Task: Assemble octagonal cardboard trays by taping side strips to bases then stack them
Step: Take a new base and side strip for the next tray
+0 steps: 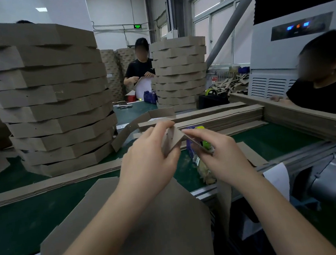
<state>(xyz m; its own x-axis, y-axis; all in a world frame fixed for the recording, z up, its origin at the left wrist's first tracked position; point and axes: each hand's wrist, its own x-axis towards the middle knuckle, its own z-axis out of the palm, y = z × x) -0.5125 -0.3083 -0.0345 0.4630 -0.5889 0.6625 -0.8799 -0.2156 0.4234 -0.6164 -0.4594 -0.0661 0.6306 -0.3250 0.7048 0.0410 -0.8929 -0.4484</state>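
My left hand [150,160] grips one end of a folded cardboard side strip [171,138], held up above the green table. My right hand [219,153] pinches the strip's other end right beside it. The rest of the strip [126,131] loops away behind my hands. A flat octagonal cardboard base [153,232] lies on the table's near edge under my forearms. A purple tape dispenser [196,151] stands behind my right hand, mostly hidden. A tall stack of finished trays [52,98] rises at the left.
A second tray stack [180,72] stands at the back centre. Flat strips [224,115] lie piled across the table at right, more strips [44,184] along the left. One person works behind the table, another sits at right. A black tape dispenser [211,98] sits by the far stack.
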